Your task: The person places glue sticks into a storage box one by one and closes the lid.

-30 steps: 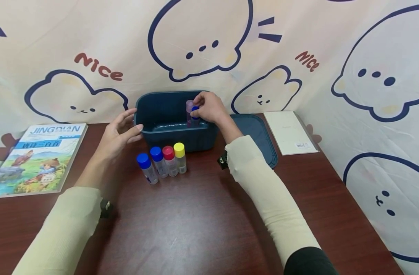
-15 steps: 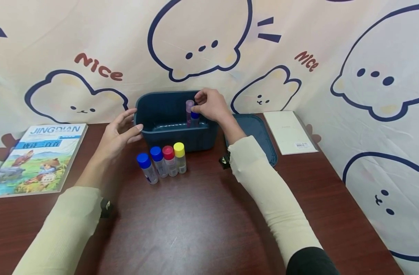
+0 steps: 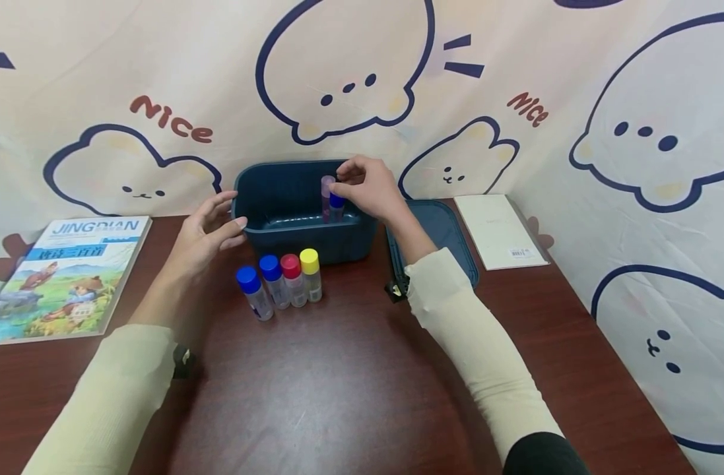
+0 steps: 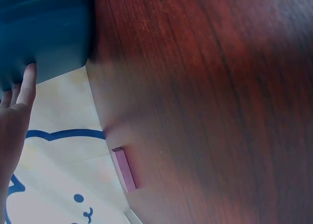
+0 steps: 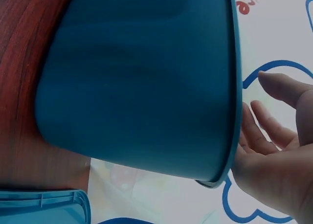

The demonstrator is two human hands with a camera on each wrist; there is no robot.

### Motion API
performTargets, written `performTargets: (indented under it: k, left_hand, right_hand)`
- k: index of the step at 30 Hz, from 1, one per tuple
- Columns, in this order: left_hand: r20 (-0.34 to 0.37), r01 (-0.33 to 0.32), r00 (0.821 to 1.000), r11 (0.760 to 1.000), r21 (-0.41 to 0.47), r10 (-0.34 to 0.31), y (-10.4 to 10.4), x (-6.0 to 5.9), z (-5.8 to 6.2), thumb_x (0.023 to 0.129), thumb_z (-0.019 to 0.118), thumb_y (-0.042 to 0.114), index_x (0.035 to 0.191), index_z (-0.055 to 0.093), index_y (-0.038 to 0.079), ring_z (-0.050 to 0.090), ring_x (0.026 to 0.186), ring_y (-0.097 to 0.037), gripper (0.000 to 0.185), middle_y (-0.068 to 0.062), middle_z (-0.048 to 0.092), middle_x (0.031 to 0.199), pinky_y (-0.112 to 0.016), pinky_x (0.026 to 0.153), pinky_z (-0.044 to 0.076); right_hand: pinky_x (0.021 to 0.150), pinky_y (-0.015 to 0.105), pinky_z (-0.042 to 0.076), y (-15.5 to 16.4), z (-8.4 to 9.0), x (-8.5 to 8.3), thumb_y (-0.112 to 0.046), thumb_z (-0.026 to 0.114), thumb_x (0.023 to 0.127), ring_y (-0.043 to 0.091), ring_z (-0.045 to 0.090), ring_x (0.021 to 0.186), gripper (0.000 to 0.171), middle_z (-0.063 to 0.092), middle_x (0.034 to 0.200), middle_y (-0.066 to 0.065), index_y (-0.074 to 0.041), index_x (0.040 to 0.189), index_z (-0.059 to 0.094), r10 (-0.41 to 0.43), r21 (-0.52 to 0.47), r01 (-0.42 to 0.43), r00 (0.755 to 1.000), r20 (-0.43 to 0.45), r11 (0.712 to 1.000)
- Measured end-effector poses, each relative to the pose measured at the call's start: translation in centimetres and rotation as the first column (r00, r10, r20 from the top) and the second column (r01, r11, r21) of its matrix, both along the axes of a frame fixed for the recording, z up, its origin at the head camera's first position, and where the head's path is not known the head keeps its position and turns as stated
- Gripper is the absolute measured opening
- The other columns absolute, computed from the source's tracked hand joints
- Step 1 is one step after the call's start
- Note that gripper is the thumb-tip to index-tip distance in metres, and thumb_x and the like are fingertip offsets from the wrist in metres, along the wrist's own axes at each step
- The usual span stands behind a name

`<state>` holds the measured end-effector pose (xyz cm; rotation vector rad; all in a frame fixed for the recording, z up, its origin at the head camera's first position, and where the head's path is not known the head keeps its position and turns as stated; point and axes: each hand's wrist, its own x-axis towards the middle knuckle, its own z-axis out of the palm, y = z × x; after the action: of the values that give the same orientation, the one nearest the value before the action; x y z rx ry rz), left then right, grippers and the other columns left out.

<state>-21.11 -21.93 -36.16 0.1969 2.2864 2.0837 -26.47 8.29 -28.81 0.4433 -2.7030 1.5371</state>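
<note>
A dark blue-green plastic bin stands against the wall. Inside, toward its right end, a purple-tinted bottle and a blue-capped bottle stand side by side. My right hand hovers over that end, thumb beside the blue cap; the right wrist view shows thumb and fingers apart with nothing between them. My left hand touches the bin's left end with nearly straight fingers. In front stand clear bottles with caps: two blue ones, a red one and a yellow one.
The matching lid lies right of the bin, partly behind my right forearm. A pale book is farther right, and a colourful picture book is at the left. In the left wrist view, a pink block sits by the wall.
My right hand has let go of the blue-capped bottle in the bin and shifted slightly right, its fingers spreading. My left hand has stayed at the bin's end.
</note>
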Motion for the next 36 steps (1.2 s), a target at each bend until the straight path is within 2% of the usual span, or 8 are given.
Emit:
performTargets:
  k: [4, 7, 11, 15, 20, 26, 33, 36]
  left_hand:
    - [0.011, -0.012, 1.000, 1.000, -0.018, 0.013, 0.2, 0.1, -0.1, 0.098, 0.069, 0.030, 0.155, 0.036, 0.021, 0.049, 0.133, -0.035, 0.067, -0.014, 0.036, 0.159, -0.024, 0.090, 0.054]
    - [0.006, -0.013, 1.000, 1.000, -0.008, 0.013, 0.2, 0.0, -0.2, 0.098, 0.069, 0.028, 0.154, 0.037, 0.020, 0.053, 0.130, -0.029, 0.065, -0.015, 0.037, 0.158, -0.024, 0.090, 0.054]
    - [-0.003, -0.010, 1.000, 1.000, 0.012, 0.010, 0.2, 0.0, -0.2, 0.097, 0.070, 0.027, 0.153, 0.038, 0.018, 0.057, 0.123, -0.021, 0.064, -0.017, 0.037, 0.157, -0.023, 0.089, 0.055]
    - [-0.005, -0.014, 1.000, 1.000, 0.015, 0.014, 0.2, 0.0, -0.2, 0.097, 0.071, 0.028, 0.151, 0.039, 0.017, 0.058, 0.119, -0.017, 0.064, -0.017, 0.038, 0.156, -0.023, 0.088, 0.055]
    - [-0.016, -0.010, 1.000, 1.000, 0.019, 0.011, 0.3, 0.0, -0.3, 0.097, 0.070, 0.027, 0.150, 0.039, 0.016, 0.058, 0.121, -0.021, 0.063, -0.019, 0.039, 0.154, -0.024, 0.088, 0.055]
    - [-0.020, -0.006, 1.000, 1.000, 0.026, 0.007, 0.3, 0.0, -0.2, 0.097, 0.070, 0.026, 0.147, 0.040, 0.017, 0.055, 0.125, -0.027, 0.059, -0.019, 0.040, 0.153, -0.024, 0.090, 0.054]
    - [-0.019, 0.002, 1.000, 0.998, 0.067, -0.001, 0.2, -0.2, -0.3, 0.097, 0.070, 0.021, 0.144, 0.041, 0.017, 0.056, 0.124, -0.025, 0.055, -0.020, 0.040, 0.151, -0.024, 0.088, 0.054]
    - [-0.016, 0.002, 1.000, 0.997, 0.079, -0.001, 0.1, -0.1, -0.3, 0.098, 0.069, 0.020, 0.143, 0.042, 0.017, 0.056, 0.123, -0.024, 0.053, -0.020, 0.040, 0.150, -0.023, 0.087, 0.055]
  right_hand:
    - [0.092, 0.029, 0.054, 0.3, -0.1, 0.8, -0.018, 0.073, 0.095, 0.023, 0.063, 0.104, 0.031, 0.067, 0.116, 0.013, 0.001, 0.119, 0.066, 0.024, -0.020, -0.025, 0.999, -0.030, 0.999]
    - [0.090, 0.029, 0.054, 0.6, 0.1, 1.5, -0.018, 0.073, 0.095, 0.022, 0.063, 0.101, 0.031, 0.068, 0.113, 0.011, 0.000, 0.119, 0.067, 0.048, -0.037, -0.050, 0.998, -0.047, 0.998]
    - [0.088, 0.030, 0.055, 0.9, 0.2, 2.2, -0.016, 0.072, 0.096, 0.021, 0.063, 0.098, 0.029, 0.069, 0.111, 0.011, 0.001, 0.119, 0.066, 0.111, -0.091, -0.117, 0.992, -0.064, 0.989]
    - [0.088, 0.031, 0.055, 1.2, 0.0, 2.6, -0.013, 0.071, 0.096, 0.023, 0.064, 0.100, 0.029, 0.068, 0.114, 0.016, 0.003, 0.119, 0.065, 0.179, -0.144, -0.189, 0.981, -0.081, 0.971]
    - [0.088, 0.032, 0.057, 1.5, -0.6, 3.1, -0.009, 0.071, 0.095, 0.023, 0.065, 0.099, 0.028, 0.067, 0.116, 0.020, 0.005, 0.118, 0.065, 0.223, -0.165, -0.239, 0.969, -0.108, 0.957]
    - [0.089, 0.034, 0.057, 1.6, -1.2, 3.7, -0.008, 0.071, 0.095, 0.022, 0.066, 0.098, 0.025, 0.069, 0.112, 0.013, 0.002, 0.118, 0.066, 0.284, -0.171, -0.299, 0.953, -0.106, 0.939]
    - [0.091, 0.036, 0.057, 1.4, -2.0, 4.6, -0.005, 0.070, 0.095, 0.020, 0.067, 0.102, 0.025, 0.070, 0.112, 0.010, 0.000, 0.119, 0.066, 0.385, -0.172, -0.405, 0.912, -0.138, 0.898]
    - [0.092, 0.036, 0.057, 1.4, -2.6, 4.9, -0.005, 0.070, 0.096, 0.020, 0.068, 0.104, 0.024, 0.071, 0.113, 0.010, 0.001, 0.119, 0.066, 0.431, -0.169, -0.446, 0.894, -0.123, 0.879]
